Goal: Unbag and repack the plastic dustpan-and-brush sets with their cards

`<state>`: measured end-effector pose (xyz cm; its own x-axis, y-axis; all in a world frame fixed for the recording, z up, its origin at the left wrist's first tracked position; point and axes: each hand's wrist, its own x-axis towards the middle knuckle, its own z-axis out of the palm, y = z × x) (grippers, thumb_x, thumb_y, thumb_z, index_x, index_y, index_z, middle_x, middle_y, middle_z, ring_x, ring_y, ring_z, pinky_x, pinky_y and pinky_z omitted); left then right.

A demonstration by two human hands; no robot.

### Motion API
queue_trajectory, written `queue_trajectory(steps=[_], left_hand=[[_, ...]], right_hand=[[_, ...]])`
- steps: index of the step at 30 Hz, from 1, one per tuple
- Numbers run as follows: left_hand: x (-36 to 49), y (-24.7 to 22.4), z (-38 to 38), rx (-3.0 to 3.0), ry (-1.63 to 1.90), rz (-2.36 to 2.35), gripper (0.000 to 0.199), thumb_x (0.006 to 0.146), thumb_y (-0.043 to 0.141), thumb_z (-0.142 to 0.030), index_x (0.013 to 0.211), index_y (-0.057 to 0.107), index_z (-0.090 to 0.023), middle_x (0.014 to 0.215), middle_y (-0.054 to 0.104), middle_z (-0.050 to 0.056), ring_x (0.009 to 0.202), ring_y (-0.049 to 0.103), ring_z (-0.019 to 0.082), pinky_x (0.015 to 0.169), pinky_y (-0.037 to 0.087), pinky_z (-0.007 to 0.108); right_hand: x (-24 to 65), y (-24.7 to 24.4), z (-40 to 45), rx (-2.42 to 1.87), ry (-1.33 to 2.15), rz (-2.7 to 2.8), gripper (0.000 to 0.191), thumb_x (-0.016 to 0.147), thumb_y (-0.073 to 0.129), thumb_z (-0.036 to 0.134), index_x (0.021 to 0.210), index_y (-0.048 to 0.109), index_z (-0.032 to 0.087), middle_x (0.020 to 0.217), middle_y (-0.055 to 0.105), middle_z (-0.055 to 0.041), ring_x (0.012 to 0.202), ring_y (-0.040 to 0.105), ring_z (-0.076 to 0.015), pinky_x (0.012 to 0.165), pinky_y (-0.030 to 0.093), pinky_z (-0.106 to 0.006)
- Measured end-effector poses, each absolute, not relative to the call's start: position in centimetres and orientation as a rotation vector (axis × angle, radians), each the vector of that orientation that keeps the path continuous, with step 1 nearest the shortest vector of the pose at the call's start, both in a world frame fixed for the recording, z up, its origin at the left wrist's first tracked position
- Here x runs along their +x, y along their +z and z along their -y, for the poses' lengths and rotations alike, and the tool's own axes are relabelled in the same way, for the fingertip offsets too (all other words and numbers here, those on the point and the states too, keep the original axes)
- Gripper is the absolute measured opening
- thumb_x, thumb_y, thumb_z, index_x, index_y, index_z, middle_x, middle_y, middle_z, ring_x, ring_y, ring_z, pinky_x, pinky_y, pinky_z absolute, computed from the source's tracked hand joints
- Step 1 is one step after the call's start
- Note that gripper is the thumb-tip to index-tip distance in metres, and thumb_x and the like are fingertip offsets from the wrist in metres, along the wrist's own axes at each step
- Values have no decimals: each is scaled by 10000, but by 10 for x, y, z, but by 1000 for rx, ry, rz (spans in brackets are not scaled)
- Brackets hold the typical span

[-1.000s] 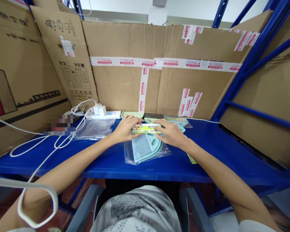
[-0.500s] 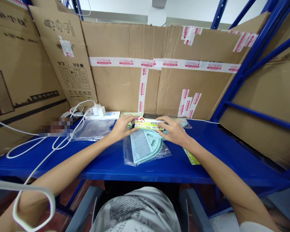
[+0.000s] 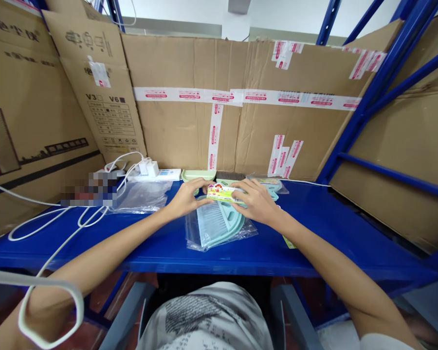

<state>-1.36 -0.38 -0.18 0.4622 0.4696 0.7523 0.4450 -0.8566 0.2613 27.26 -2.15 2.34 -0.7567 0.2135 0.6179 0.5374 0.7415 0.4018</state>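
Grip: both hands are closed on one printed card (image 3: pixel 222 192), the left hand (image 3: pixel 190 198) pinching one end between thumb and fingers, the right hand (image 3: pixel 258 200) grasping the other, its fingers covering part of the print. Directions are taken from the card as centre, twelve pointing away from the person. The card is held over the blue table (image 3: pixel 324 218), its long side running from nine to three.

Containers: at six, just nearer the person than the card, lies a clear plastic bag (image 3: pixel 192 237); a light blue sweeping tool (image 3: pixel 215 223) with a fine-toothed edge appears to be inside it, film projecting on both sides. At nine, near the left forearm, a second clear bag (image 3: pixel 149 193) lies flat and crumpled. Between two and three, beyond the right hand, a clear packet (image 3: pixel 279 185) contains a light blue piece, partly hidden.

Surroundings: a light green dustpan (image 3: pixel 199 174) sits at ten; dark bristles (image 3: pixel 230 176) show near twelve. At four, a yellow-green card (image 3: pixel 289 243) is mostly covered by the right forearm. Farther out at ten, a white power strip (image 3: pixel 171 174) carries white plugs (image 3: pixel 148 167), all before a cardboard wall (image 3: pixel 178 131)
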Motion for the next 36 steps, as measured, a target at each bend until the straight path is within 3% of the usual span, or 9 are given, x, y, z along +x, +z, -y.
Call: queue_trajectory(steps=[4, 8, 10, 16, 21, 26, 29, 36], left_hand=[[-12, -3, 5, 2664, 1393, -810, 564, 900, 771, -582, 1307, 681, -202, 922, 695, 36, 850, 681, 208, 858, 553, 363], [-14, -2, 3, 2597, 1464, -759, 711, 919, 774, -533, 1505, 527, -214, 1065, 724, 74, 944, 692, 214, 920, 557, 383], [-17, 0, 0, 2552, 1500, -791, 681, 974, 720, -478, 1545, 465, -206, 1137, 717, 94, 994, 689, 213, 951, 550, 388], [-22, -3, -9, 2522, 1506, -888, 502, 1043, 587, -400, 1475, 491, -163, 1133, 691, 99, 1000, 677, 214, 967, 539, 395], [-19, -9, -9, 2605, 1394, -883, 486, 1054, 554, -411, 1478, 484, -183, 1134, 676, 107, 982, 678, 234, 959, 536, 434], [-17, -9, -7, 2663, 1345, -906, 473, 1066, 528, -436, 1461, 494, -177, 1151, 666, 124, 1001, 673, 249, 946, 538, 444], [-18, -8, -7, 2680, 1333, -923, 469, 1067, 522, -433, 1453, 499, -169, 1152, 664, 125, 1004, 670, 255, 952, 535, 451], [-17, -10, -7, 2722, 1308, -941, 458, 1060, 513, -409, 1456, 494, -179, 1164, 657, 122, 1004, 670, 255, 956, 534, 445]], right_hand=[[269, 19, 20, -584, -757, 2410, 86, 985, 665, 296, 969, 670, 212, 1207, 742, -121, 1019, 631, -285, 816, 429, -416], [273, 29, 17, -721, -632, 2392, 120, 979, 680, 306, 915, 656, 207, 1142, 749, -110, 979, 654, -265, 810, 439, -389], [285, 39, 22, -912, -516, 2311, 156, 961, 698, 337, 896, 641, 207, 1074, 750, -100, 939, 666, -261, 789, 447, -372], [348, 41, 71, -1761, -288, 2072, 276, 929, 660, 505, 898, 624, 233, 904, 745, -88, 798, 686, -271, 656, 414, -343], [358, 17, 95, -2234, -286, 2109, 317, 978, 570, 547, 1028, 627, 239, 1021, 767, -146, 867, 734, -335, 651, 422, -363], [347, 17, 85, -2374, -206, 2138, 472, 984, 523, 645, 1190, 588, 226, 1133, 749, -201, 1010, 736, -415, 778, 491, -463], [355, 21, 71, -2392, -90, 2147, 579, 950, 574, 622, 1345, 532, 201, 1225, 725, -211, 1117, 708, -425, 850, 499, -490], [392, 15, 46, -2151, 196, 2358, 836, 742, 763, 406, 1470, 488, 99, 1203, 715, -180, 1107, 696, -332, 882, 515, -366]])
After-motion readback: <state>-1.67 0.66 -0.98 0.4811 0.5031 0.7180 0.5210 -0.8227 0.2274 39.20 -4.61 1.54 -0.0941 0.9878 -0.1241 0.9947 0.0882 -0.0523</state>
